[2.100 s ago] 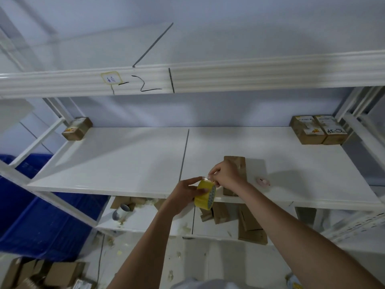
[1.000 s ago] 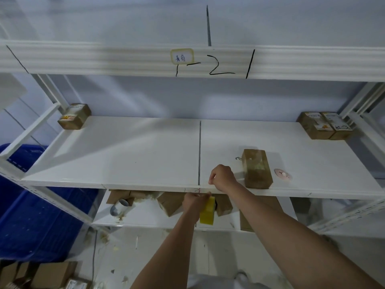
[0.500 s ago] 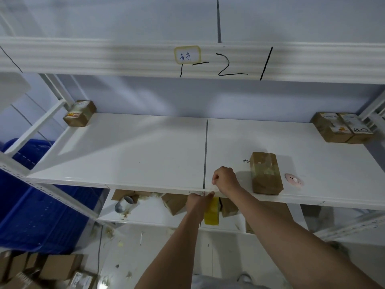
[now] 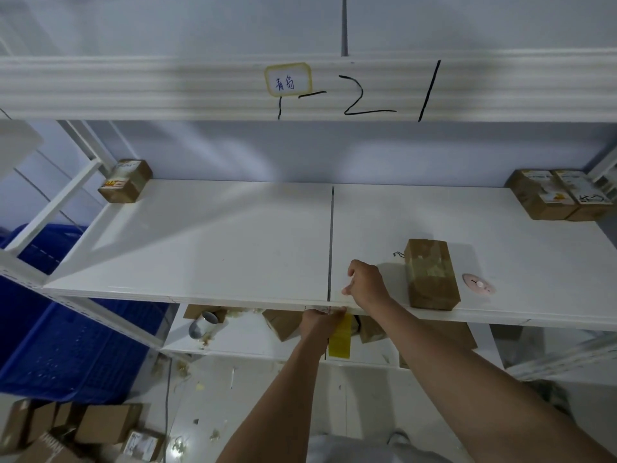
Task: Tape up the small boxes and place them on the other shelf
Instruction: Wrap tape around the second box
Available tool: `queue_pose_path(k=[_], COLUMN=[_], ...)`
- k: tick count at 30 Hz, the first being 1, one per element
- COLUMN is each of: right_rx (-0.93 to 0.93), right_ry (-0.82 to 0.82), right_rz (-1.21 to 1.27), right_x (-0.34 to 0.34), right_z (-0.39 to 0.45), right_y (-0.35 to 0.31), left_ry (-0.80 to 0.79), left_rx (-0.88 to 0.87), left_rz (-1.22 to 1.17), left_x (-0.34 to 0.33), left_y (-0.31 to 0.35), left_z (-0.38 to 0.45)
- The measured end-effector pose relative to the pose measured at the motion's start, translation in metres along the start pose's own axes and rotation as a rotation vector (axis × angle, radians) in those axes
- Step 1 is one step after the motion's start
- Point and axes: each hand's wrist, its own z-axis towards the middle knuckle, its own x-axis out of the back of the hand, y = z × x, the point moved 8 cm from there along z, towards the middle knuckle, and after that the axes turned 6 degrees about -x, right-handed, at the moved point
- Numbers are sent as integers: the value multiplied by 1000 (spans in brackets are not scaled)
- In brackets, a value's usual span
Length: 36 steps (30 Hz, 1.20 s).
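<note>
- The right hand [image 4: 367, 283] rests on the front lip of the white shelf [image 4: 207, 248], just right of the seam between its two panels; its grip is curled shut, thumb and forefinger pinched at the shelf edge, though what they pinch is too thin to make out.
- The left hand [image 4: 319, 324] sits just below that front lip, fingers closed around a yellow roll of tape [image 4: 340, 335], which hangs edge-on beside it, glossy and flat-sided.
- A small brown cardboard box [image 4: 430, 274] lies on the shelf just right of the right hand, not touching it; it is oblong, with shiny clear tape over its top face.
- A small pinkish disc [image 4: 478, 284] lies flat on the shelf, right of that box.
- At the shelf's back left corner stands one labelled cardboard box [image 4: 125, 180]; at the back right corner two labelled boxes [image 4: 557, 195] sit side by side, touching.
- The shelf surface is smooth, matte white board with metal uprights.
- Below it, a lower shelf [image 4: 247, 342] carries more brown boxes and scraps.
- A blue plastic crate [image 4: 66, 345] stands left of the shelf.
</note>
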Motion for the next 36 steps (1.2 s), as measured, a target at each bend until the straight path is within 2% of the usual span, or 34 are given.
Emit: queue_pose_path(k=[5, 9, 12, 14, 19, 22, 25, 28, 30, 33, 36], right_rx=[-39, -55, -104, -141, -213, -253, -205, -113, -83, -117, -236], right_ry=[97, 13, -92, -103, -40, -4, 89, 253, 353, 518, 513], right_rz=[-32, -57, -137, -158, -69, -35, -5, 123, 206, 185, 161], right_x=[27, 31, 12, 1, 1, 6, 26, 68, 98, 137, 155], right_z=[6, 7, 3, 3, 1, -1, -2, -5, -8, -13, -12], right_y=[4, 9, 13, 22, 32, 35, 25, 23, 35, 68, 106], left_ry=[-37, 19, 54, 66, 102, 120, 113, 137, 102, -60, -196], left_rx=[-49, -66, -51, -49, -21, -81, -122, -211, -260, -215, -159], left_rz=[110, 133, 178, 198, 212, 272, 338, 410, 299, 40, -82], left_x=[9, 23, 22, 18, 27, 30, 24, 10, -10, -52, -90], left_y=[3, 10, 20, 22, 16, 23, 38, 68, 91, 110, 115], left_z=[-1, -5, -8, -5, 1, 3, -2, -12, -15, -18, -20])
